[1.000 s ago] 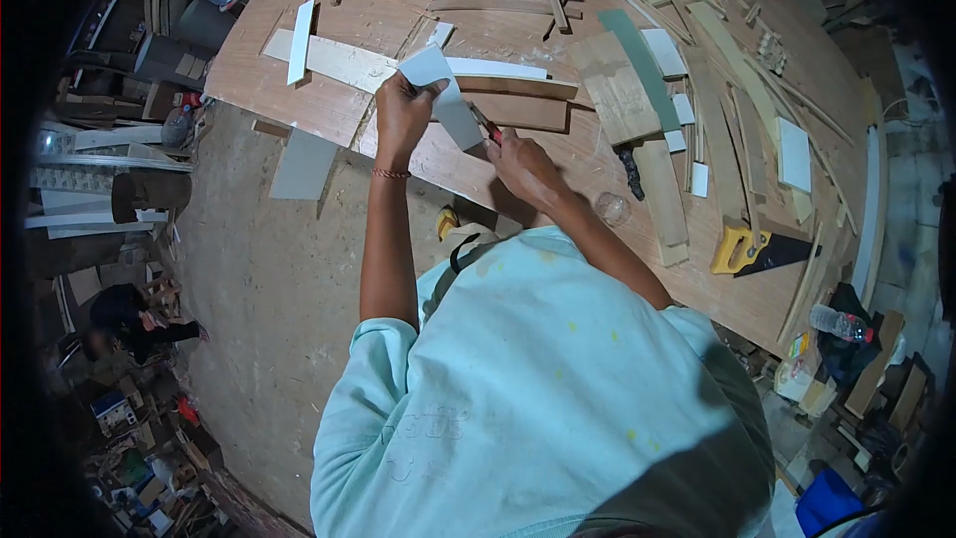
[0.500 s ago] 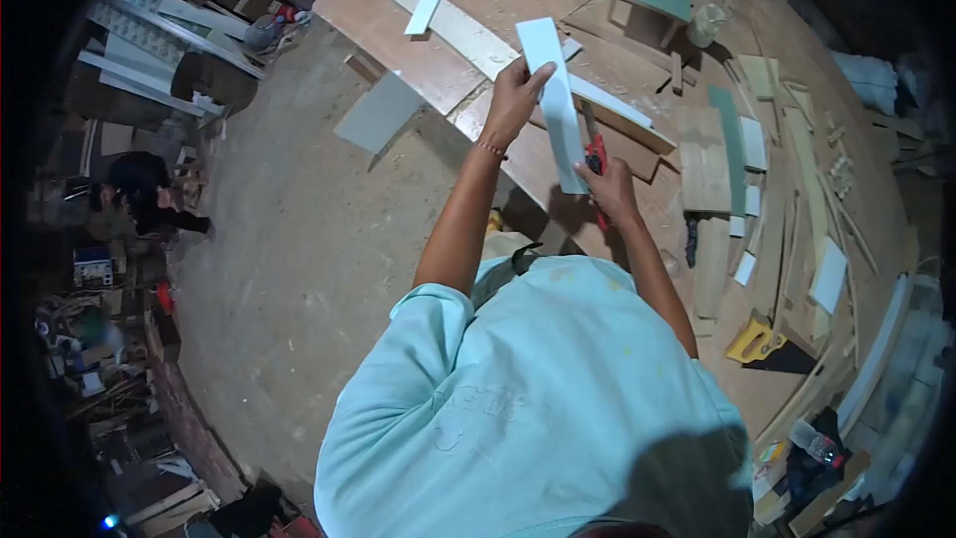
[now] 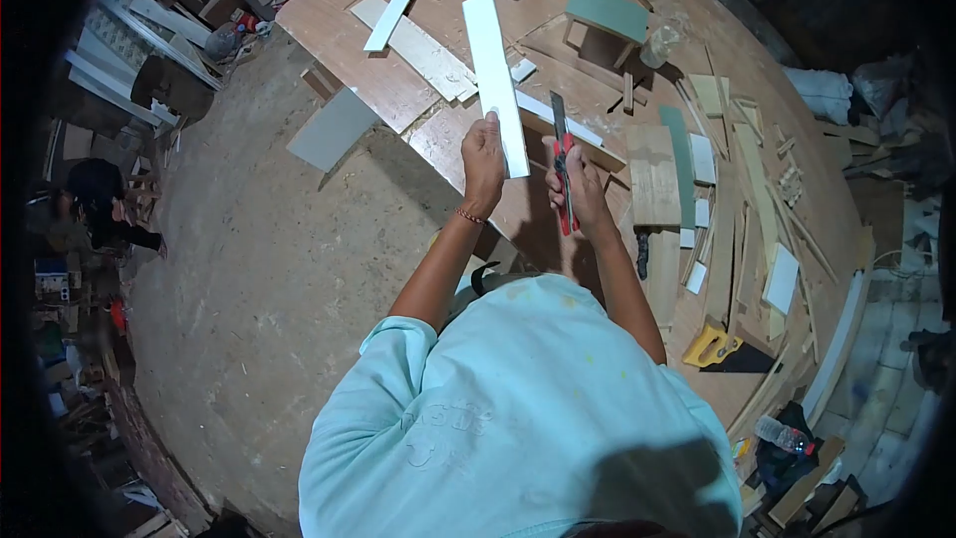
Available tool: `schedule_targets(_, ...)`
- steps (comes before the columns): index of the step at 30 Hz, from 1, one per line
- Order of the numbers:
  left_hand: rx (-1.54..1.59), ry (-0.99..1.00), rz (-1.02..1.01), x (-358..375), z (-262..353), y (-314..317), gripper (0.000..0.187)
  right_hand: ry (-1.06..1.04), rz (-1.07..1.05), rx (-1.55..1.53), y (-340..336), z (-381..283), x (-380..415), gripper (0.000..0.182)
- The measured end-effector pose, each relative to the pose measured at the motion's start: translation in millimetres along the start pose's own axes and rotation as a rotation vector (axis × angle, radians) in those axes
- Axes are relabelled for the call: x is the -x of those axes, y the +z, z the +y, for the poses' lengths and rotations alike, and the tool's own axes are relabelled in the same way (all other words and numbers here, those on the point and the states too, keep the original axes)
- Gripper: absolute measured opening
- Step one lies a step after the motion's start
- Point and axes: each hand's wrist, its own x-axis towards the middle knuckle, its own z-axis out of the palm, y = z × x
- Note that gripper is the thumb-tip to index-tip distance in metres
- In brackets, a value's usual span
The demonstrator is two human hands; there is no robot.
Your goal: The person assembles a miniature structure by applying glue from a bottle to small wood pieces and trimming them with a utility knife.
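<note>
My left hand (image 3: 482, 161) grips the lower part of a long white wooden strip (image 3: 492, 65), its thumb lying on the face. The strip stands up at a slight tilt above the workbench edge. Closed around the red handle of a utility knife (image 3: 569, 215) is my right hand (image 3: 588, 197); the grey blade points up and away from me. Knife and strip are apart. Beyond them on the workbench (image 3: 428, 147) lie a pale board (image 3: 423, 52), a smaller white strip (image 3: 391, 17) and a white-edged wooden piece (image 3: 578, 130).
A small green-topped stool (image 3: 607, 12) and a clear jar (image 3: 659, 46) stand farther back. To the right are several wood offcuts, a wide board (image 3: 654, 174) and a yellow-handled saw (image 3: 727, 347). A panel (image 3: 332, 130) juts out below the bench edge. A person (image 3: 100, 201) crouches at far left.
My left hand has slid to the strip's lower part. My right hand has let go of the strip's lower end and moved apart, with the knife now upright in it. The view has shifted.
</note>
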Motion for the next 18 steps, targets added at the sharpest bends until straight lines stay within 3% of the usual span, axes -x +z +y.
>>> schedule_targets(5, 0.021, 0.051, 0.058, -5.1, 10.5, 9.6, 0.029, -0.135, 0.072, 0.126, -3.1, 19.1, 9.3, 0.038)
schedule_targets(8, 0.166, 0.119, 0.083, -4.6, 6.7, 10.3, 0.023, -0.035, 0.062, 0.123, -2.2, 24.8, 17.7, 0.035)
schedule_targets(11, 0.149, 0.074, 0.008, -4.6, -1.0, 2.6, 0.016, 0.02, 0.126, 0.213, 3.9, 16.5, 21.2, 0.034)
schedule_targets(13, 0.132, 0.182, -0.027, -3.6, -5.0, -3.3, 0.012, 0.064, 0.18, 0.269, 2.4, 19.0, 21.6, 0.032)
schedule_targets(16, 0.053, 0.131, -0.136, -1.0, -18.8, -23.6, 0.013, -0.005, 0.2, 0.443, -0.2, 29.6, 19.6, 0.028)
schedule_targets(18, 0.039, 0.091, -0.149, 3.5, -30.0, -30.6, 0.015, 0.042, 0.108, 0.528, 0.3, 34.5, 21.3, 0.032)
